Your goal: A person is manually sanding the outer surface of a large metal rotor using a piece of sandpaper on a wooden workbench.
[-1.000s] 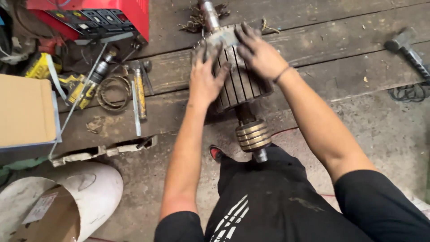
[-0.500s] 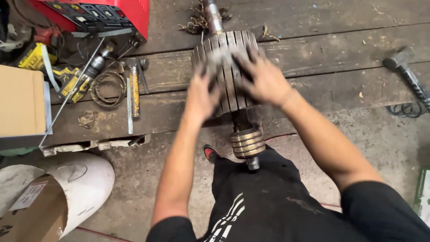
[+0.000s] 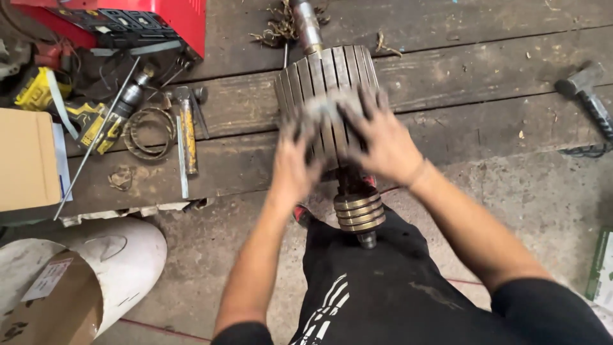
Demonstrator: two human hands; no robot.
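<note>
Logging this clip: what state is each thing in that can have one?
Slotted rotor: lying on its side on the planks, slots bare.
Left hand: flat on the rotor, blurred.
Right hand: spread on the rotor, grimy.
Brass rings: stacked on the shaft near the lap.
Hammer: lying flat, untouched.
White pipe: on its side, cardboard inside.

Both hands, the left hand [image 3: 297,163] and the right hand [image 3: 383,144], are laid on the rotor [image 3: 325,80]. A hammer [image 3: 584,89] is placed right of the rotor; a wire coil [image 3: 150,133] and a cardboard box [image 3: 25,160] are placed left of it.
</note>
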